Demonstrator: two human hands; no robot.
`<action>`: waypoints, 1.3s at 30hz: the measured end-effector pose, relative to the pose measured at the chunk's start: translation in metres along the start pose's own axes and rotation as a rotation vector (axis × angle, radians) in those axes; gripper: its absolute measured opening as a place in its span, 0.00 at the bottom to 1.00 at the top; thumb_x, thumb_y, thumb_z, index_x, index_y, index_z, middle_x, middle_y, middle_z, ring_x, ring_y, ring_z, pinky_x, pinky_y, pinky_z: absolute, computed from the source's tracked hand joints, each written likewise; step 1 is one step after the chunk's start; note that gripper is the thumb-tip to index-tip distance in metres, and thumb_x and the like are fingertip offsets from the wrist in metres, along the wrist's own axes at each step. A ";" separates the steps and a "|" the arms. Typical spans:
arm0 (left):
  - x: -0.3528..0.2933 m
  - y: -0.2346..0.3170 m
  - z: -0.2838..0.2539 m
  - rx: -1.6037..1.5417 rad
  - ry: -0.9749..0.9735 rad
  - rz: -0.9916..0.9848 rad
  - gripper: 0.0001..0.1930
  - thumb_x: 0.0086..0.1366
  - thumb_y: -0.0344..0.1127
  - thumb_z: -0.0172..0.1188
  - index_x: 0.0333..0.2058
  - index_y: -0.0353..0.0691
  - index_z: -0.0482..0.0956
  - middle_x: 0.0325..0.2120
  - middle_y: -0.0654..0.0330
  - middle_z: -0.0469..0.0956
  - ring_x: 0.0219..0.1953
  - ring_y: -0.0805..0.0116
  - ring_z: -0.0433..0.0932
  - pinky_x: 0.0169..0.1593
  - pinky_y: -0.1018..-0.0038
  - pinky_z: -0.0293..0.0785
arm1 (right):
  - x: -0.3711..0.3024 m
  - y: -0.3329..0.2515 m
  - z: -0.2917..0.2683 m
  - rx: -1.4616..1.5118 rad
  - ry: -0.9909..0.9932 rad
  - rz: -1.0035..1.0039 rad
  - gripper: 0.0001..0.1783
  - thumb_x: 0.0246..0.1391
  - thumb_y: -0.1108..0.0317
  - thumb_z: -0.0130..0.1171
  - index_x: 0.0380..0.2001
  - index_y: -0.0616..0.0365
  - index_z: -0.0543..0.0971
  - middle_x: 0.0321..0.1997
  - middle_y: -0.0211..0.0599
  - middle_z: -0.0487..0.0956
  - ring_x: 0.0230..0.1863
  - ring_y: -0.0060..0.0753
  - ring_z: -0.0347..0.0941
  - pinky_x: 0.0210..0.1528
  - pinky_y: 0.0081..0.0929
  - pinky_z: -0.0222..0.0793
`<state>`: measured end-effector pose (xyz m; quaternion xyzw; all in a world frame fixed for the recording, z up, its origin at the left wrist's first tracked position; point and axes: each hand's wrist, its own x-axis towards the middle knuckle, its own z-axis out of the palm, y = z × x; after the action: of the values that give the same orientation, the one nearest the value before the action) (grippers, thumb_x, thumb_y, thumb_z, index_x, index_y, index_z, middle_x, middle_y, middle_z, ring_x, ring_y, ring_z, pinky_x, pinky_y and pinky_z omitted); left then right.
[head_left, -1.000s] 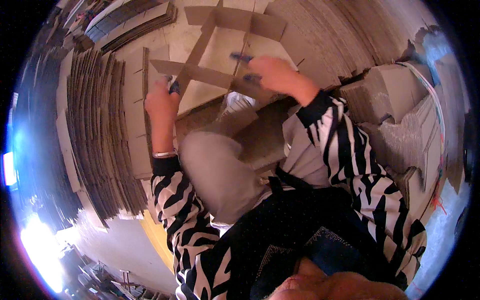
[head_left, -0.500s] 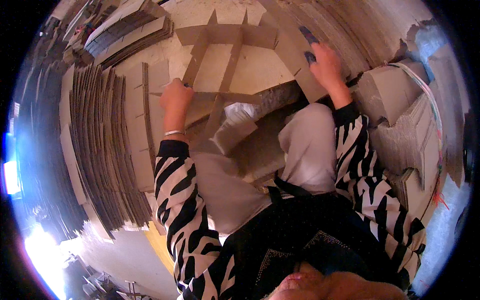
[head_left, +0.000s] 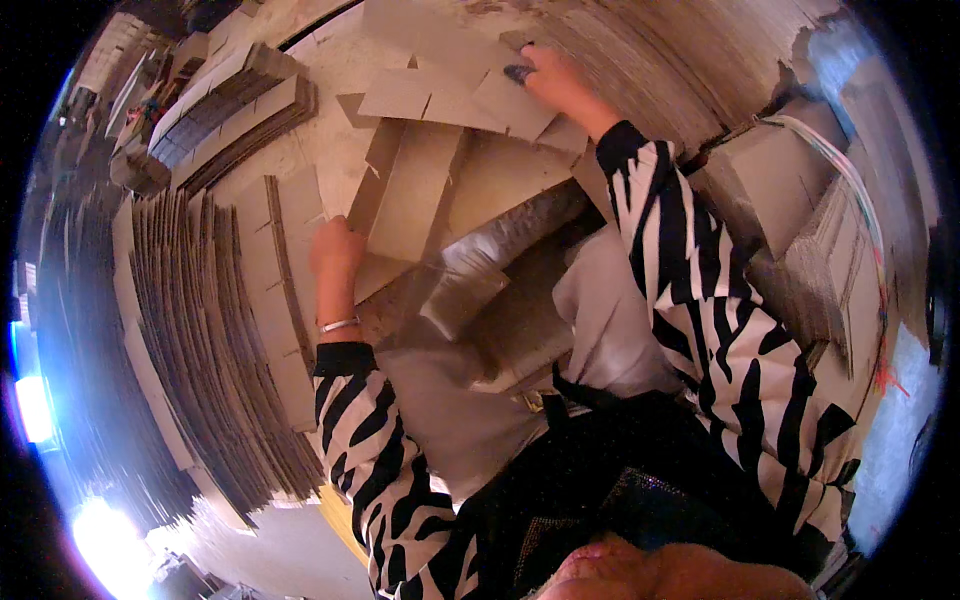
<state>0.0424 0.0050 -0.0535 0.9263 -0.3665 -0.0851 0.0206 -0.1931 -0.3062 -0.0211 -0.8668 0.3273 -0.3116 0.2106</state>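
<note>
A cardboard divider frame (head_left: 425, 190) of crossing slotted strips lies on the wooden work surface, tilted, in front of me. My left hand (head_left: 337, 250) is closed at its near left corner, with the fingertips partly hidden. At the far right, my right hand (head_left: 562, 82), with dark covers on its fingertips, pinches a cardboard strip (head_left: 490, 88) whose outline is blurred. That strip overlaps the far side of the frame, where a slotted cross strip (head_left: 425, 98) shows.
Rows of upright cardboard strips (head_left: 205, 330) stand at my left. More cardboard stacks (head_left: 235, 125) lie at the far left. Bundled cardboard (head_left: 770, 185) and a pale cord (head_left: 850, 175) are at the right. Crumpled clear plastic (head_left: 475, 250) lies near my knees.
My right hand has swung left and farther away, bringing the strip over the frame's far side. My left hand has moved slightly nearer to me, and the frame has tilted.
</note>
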 end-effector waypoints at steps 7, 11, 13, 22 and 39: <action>-0.024 -0.005 -0.026 -0.040 0.106 0.003 0.13 0.57 0.35 0.50 0.39 0.41 0.79 0.39 0.48 0.79 0.44 0.46 0.77 0.45 0.56 0.73 | -0.025 -0.076 0.013 0.295 -0.187 -0.250 0.19 0.49 0.64 0.57 0.45 0.58 0.73 0.38 0.52 0.78 0.43 0.59 0.73 0.43 0.47 0.68; -0.022 0.007 -0.023 -0.066 0.080 0.003 0.14 0.56 0.34 0.50 0.39 0.41 0.79 0.39 0.47 0.79 0.44 0.45 0.76 0.44 0.55 0.73 | -0.038 -0.049 0.038 0.014 -0.417 -0.370 0.19 0.47 0.67 0.57 0.45 0.55 0.72 0.37 0.50 0.78 0.43 0.58 0.73 0.41 0.49 0.67; -0.024 0.003 -0.024 -0.059 0.074 -0.013 0.15 0.56 0.34 0.51 0.40 0.42 0.80 0.40 0.47 0.79 0.44 0.46 0.77 0.45 0.55 0.73 | -0.039 -0.039 0.028 -0.012 -0.381 -0.346 0.19 0.45 0.69 0.58 0.44 0.55 0.72 0.36 0.50 0.78 0.42 0.58 0.73 0.40 0.50 0.67; -0.013 0.002 -0.020 0.010 -0.021 -0.089 0.16 0.56 0.39 0.54 0.42 0.44 0.81 0.41 0.50 0.79 0.46 0.50 0.77 0.48 0.57 0.74 | -0.074 -0.086 0.035 -0.149 -0.587 -0.389 0.20 0.43 0.74 0.55 0.44 0.51 0.72 0.35 0.48 0.78 0.41 0.57 0.73 0.39 0.51 0.68; -0.036 -0.011 -0.031 -0.232 -0.005 0.122 0.17 0.54 0.31 0.55 0.44 0.38 0.78 0.37 0.43 0.78 0.42 0.44 0.75 0.44 0.56 0.71 | 0.076 0.005 0.034 -0.469 -0.253 -0.234 0.19 0.49 0.67 0.49 0.47 0.50 0.74 0.42 0.45 0.78 0.48 0.51 0.71 0.47 0.47 0.67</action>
<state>0.0293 0.0368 -0.0192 0.8934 -0.4100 -0.1277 0.1319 -0.1273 -0.3576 -0.0178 -0.9557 0.2595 -0.1391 0.0060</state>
